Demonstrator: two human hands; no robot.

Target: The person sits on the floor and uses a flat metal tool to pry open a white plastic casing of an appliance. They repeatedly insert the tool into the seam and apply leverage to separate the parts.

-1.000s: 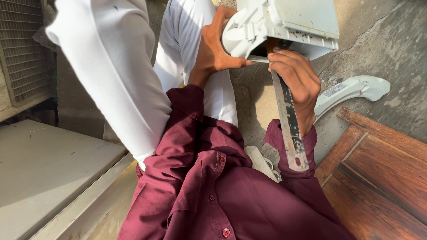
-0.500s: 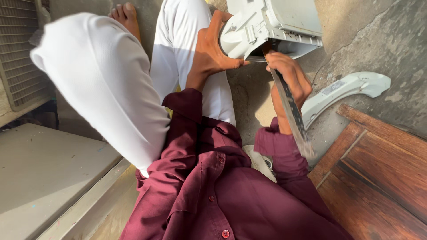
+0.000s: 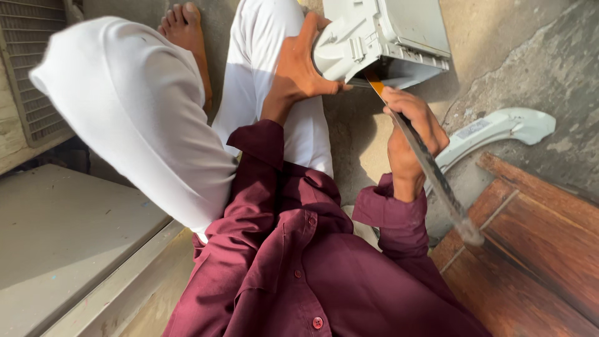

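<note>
White plastic housing (image 3: 380, 37) on concrete floor (image 3: 499, 68), left hand (image 3: 299, 65) fingers clamped on its end. Right hand (image 3: 409, 134) fingers wrapped round long flat tool (image 3: 430, 168); tip now deeper under housing edge than second ago. Prying under way.

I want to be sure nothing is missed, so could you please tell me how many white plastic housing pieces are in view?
2. The large white casing is at top centre, steadied by the left hand. A curved white cover lies on the floor at right, untouched. Others may be hidden outside the frame.
</note>
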